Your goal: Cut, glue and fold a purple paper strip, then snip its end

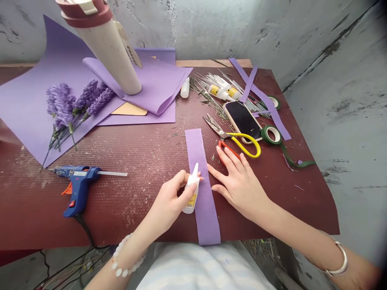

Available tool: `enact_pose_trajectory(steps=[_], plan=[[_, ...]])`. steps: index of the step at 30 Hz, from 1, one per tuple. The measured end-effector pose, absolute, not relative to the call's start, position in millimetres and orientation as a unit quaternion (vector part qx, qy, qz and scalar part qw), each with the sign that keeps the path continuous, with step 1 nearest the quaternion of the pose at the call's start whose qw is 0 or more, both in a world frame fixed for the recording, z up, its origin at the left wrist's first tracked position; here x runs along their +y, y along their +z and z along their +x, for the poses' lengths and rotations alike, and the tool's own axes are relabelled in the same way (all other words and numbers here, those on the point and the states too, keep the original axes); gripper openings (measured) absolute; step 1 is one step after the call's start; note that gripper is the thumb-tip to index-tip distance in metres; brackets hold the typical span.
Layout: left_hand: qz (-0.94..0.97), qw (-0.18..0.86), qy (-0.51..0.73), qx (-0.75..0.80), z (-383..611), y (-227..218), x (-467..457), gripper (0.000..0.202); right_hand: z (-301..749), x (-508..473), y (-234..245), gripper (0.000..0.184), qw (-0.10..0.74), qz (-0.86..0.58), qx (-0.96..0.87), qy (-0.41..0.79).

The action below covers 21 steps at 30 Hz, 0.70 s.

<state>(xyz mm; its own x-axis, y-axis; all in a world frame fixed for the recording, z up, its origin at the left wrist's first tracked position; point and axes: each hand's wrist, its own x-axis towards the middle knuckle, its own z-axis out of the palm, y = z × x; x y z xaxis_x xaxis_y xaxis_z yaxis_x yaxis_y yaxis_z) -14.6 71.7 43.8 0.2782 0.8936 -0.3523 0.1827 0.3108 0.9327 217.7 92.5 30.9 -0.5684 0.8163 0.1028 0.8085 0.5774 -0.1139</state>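
A long purple foam strip [202, 189] lies on the dark red table [145, 161], running from the middle to the front edge. My left hand [169, 201] is closed round a small white glue bottle [192, 193], nozzle up, held at the strip's left edge. My right hand [238, 177] lies flat with fingers spread, its fingertips pressing the strip's right edge. Just beyond that hand lie yellow-handled scissors [238, 139] and a red-handled tool [226, 149], partly hidden by my fingers.
A blue glue gun [78, 181] lies at the left. Purple foam sheets [30, 104], lavender-like flowers [75, 104] and a tall cream tumbler [111, 48] sit at the back left. A phone [242, 119], green tape rolls [272, 135], glue bottles [222, 92] and thin wires [205, 86] fill the back right.
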Motion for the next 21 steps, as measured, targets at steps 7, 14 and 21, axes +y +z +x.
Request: enact_pose_trajectory(steps=[7,14,21], plan=[[0.519,0.596,0.288,0.541,-13.0,44.6,70.7,0.028,197.0,127.5,19.3,0.048,0.072,-0.491,-0.868,0.004],[0.506,0.614,0.304,0.523,-14.5,42.4,70.9,0.032,227.6,87.8,27.9,0.05,0.056,-0.485,-0.871,0.046],[0.509,0.612,0.307,0.521,-14.2,41.2,71.6,0.031,205.2,103.9,27.4,0.046,0.063,-0.502,-0.862,-0.007]])
